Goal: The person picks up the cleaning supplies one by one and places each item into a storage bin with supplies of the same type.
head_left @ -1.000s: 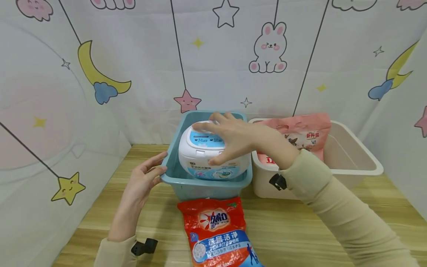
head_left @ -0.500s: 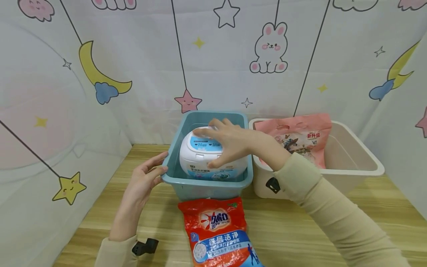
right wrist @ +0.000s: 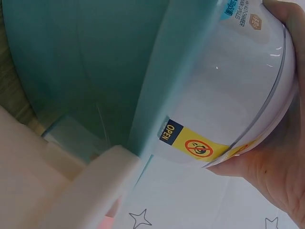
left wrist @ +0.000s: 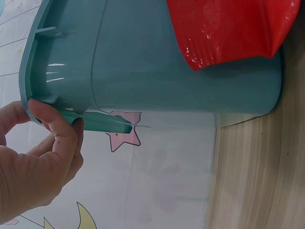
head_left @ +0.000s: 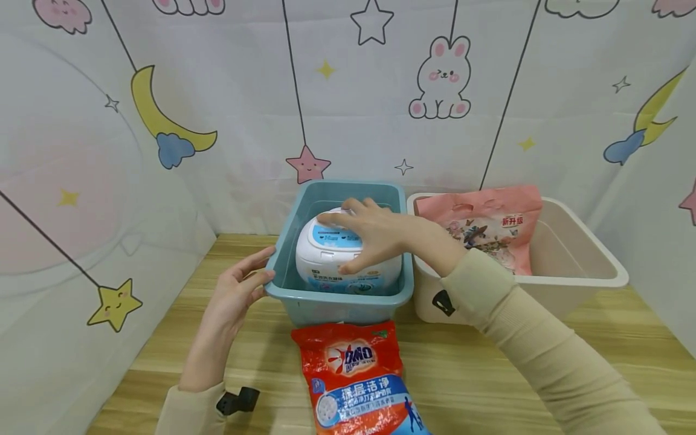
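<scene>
A white laundry capsule tub [head_left: 348, 266] with a blue label sits inside the blue plastic basin [head_left: 337, 296]. My right hand [head_left: 377, 232] spans the tub from above, thumb on its front and fingers over the lid. In the right wrist view the tub [right wrist: 238, 81] shows a yellow OPEN sticker, and the right hand [right wrist: 281, 162] holds its lid end. At the basin's left rim, my left hand [head_left: 234, 299] pinches the edge. The left wrist view shows that hand [left wrist: 43, 157] with fingers and thumb on the rim of the basin [left wrist: 157, 86].
Touching the basin's right side is a cream bin [head_left: 565, 281] with a pink bag [head_left: 489, 223] standing in it. A red and blue OMO detergent bag [head_left: 356, 374] lies on the wooden table [head_left: 478, 374] in front. A printed curtain [head_left: 359, 90] hangs behind.
The tub has sunk lower into the basin, with my right hand moving down on it. My left hand has stayed on the rim.
</scene>
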Action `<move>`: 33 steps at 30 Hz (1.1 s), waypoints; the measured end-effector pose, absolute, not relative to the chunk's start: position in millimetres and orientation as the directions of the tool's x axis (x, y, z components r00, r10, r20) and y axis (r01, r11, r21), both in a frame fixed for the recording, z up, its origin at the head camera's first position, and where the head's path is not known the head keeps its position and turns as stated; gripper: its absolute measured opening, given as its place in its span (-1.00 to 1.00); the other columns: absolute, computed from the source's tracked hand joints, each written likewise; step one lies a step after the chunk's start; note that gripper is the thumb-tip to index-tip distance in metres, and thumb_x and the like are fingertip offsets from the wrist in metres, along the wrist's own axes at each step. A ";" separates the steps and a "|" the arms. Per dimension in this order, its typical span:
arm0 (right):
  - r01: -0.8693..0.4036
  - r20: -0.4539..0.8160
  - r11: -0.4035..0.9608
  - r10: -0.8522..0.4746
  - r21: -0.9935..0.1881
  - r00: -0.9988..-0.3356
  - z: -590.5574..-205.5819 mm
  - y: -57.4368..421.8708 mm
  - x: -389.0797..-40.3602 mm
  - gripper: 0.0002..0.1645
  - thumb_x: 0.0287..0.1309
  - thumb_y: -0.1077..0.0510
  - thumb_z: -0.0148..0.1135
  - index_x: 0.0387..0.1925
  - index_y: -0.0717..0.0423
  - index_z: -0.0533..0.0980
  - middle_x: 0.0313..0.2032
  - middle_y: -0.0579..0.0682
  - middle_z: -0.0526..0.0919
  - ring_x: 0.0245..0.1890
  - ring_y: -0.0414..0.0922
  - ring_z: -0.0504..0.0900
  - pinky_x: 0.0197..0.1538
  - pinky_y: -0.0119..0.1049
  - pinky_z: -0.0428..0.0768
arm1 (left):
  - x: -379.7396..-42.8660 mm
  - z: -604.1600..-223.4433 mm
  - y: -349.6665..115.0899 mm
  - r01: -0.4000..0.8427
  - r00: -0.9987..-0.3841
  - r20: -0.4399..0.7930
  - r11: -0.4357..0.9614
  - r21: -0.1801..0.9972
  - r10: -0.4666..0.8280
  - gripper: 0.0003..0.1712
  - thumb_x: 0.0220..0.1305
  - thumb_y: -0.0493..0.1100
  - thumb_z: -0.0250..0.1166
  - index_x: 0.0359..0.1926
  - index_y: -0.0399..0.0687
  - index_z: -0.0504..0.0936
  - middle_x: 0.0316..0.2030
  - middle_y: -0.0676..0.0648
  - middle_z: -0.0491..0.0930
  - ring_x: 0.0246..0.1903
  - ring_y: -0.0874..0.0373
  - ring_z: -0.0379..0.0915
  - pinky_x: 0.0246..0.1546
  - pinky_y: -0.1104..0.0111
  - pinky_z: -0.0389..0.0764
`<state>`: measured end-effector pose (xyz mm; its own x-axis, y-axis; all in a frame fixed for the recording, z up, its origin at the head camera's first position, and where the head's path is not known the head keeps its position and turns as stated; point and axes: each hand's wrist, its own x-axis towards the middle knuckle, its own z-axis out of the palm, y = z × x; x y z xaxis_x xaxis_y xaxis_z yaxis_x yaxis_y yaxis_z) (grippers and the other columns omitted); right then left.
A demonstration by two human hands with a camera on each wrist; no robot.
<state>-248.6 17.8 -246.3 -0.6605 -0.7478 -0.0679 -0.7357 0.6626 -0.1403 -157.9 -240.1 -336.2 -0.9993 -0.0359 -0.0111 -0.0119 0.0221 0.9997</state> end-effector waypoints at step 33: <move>-0.726 -0.273 0.682 -0.716 -0.082 -0.642 -261.4 0.8 -262.7 0.10 -0.06 -0.46 0.23 0.46 -0.48 -0.05 0.50 0.09 -0.06 0.44 0.25 0.01 0.36 0.32 0.15 | -156.6 -336.5 -239.8 -0.008 -1.000 -0.007 0.042 0.999 -0.026 -0.41 0.35 -0.23 0.17 0.37 -0.15 0.31 0.11 -0.10 0.33 -0.11 0.27 0.49 -0.16 0.56 0.59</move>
